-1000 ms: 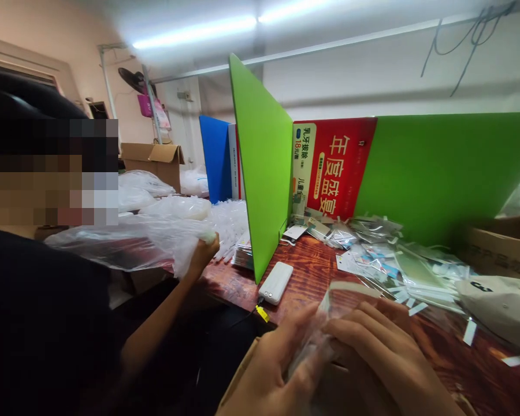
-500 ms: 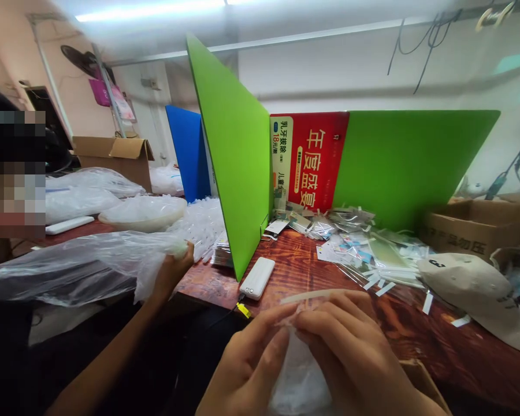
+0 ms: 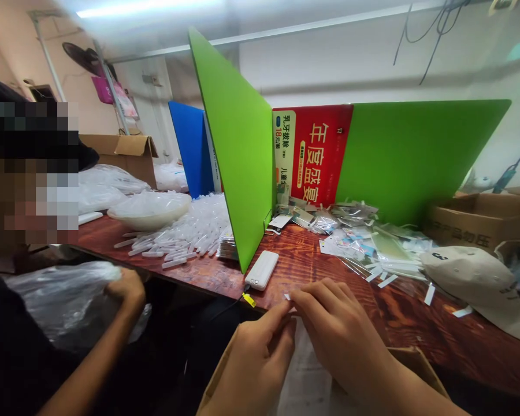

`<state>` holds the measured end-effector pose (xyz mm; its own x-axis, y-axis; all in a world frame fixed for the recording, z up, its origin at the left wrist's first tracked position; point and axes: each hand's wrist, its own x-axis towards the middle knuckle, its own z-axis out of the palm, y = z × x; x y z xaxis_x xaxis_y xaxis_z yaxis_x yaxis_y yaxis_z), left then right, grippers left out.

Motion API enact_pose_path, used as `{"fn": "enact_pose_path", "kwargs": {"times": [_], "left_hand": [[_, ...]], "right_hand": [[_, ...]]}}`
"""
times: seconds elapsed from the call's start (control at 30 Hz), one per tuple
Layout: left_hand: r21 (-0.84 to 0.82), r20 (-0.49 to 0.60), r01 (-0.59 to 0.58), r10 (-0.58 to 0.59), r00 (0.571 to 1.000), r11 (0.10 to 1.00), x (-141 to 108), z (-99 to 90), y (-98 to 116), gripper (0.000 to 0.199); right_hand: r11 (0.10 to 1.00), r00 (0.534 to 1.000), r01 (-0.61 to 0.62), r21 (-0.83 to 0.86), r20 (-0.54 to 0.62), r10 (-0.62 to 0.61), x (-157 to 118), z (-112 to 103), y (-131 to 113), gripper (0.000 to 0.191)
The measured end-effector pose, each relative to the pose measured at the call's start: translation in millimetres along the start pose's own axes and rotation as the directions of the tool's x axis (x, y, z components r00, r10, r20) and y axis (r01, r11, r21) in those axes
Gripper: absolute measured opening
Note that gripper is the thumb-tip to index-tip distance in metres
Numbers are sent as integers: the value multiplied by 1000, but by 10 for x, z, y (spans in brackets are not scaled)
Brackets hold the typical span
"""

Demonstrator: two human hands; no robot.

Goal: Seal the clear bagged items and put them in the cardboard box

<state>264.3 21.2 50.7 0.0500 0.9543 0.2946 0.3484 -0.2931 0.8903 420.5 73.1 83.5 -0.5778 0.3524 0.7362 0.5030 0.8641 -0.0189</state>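
The left hand [image 3: 257,361] and right hand [image 3: 346,332] met at the table's [image 3: 305,254] near edge, fingertips pinched on the top of a clear bag [image 3: 305,375]. The bag hung between them, over a box [image 3: 418,367]. A power bank [image 3: 262,270] lay just beyond them, packets [image 3: 372,254] farther right, a cap [image 3: 468,277] at right. At left, a co-worker's hand [image 3: 129,290] gripped a sack [image 3: 65,300].

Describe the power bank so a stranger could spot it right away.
Find the tall green panel jutting across the table. By its near bottom corner lies the white power bank. Unlike the packets to its right, it has a dark cable.
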Motion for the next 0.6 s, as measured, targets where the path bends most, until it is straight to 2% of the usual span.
{"fn": "enact_pose_path", "kwargs": {"times": [0.13, 0.23, 0.33, 0.4, 0.43, 0.47, 0.5, 0.53, 0.57, 0.6], "left_hand": [[82, -25, -37, 39, 999, 996, -36, 3, 46, 28], [101, -21, -38, 40, 999, 994, -49, 1, 58, 32], [48, -18, -6, 7, 1000, 999, -65, -11, 64, 38], [-51, -31, 39, -40, 999, 998, -74, -35, 72, 38], [-109, -56, 57, -63, 996, 992, -74, -53, 75, 37], [-169, -102, 69, -88, 991, 983, -69, -77, 75, 36], [-232, -170, 72, -113, 979, 970, -59, -105, 71, 34], [-299, -249, 64, -143, 958, 952, -44, -137, 63, 31], [-368, -328, 47, -177, 928, 929, -26, -169, 51, 30], [-432, -394, 23, -212, 894, 901, -6, -199, 37, 29]], "right_hand": [[999, 999, 25, -42, 49, -23, -13, -14, -23, 21], [999, 999, 10, -53, 37, -8, -3, -12, -54, 24], [993, 993, -107, 50, -54, 109, 26, -25, -11, 21], [962, 955, -238, 134, -149, 257, 57, -77, 102, 17], [926, 911, -326, 192, -199, 362, 74, -122, 180, 15], [868, 837, -415, 274, -260, 482, 89, -180, 262, 13], [793, 733, -480, 374, -326, 598, 102, -250, 338, 13], [717, 624, -513, 472, -369, 689, 111, -325, 397, 13], [658, 536, -518, 547, -393, 747, 116, -401, 432, 14], [625, 491, -512, 589, -395, 776, 116, -472, 436, 16]]}}
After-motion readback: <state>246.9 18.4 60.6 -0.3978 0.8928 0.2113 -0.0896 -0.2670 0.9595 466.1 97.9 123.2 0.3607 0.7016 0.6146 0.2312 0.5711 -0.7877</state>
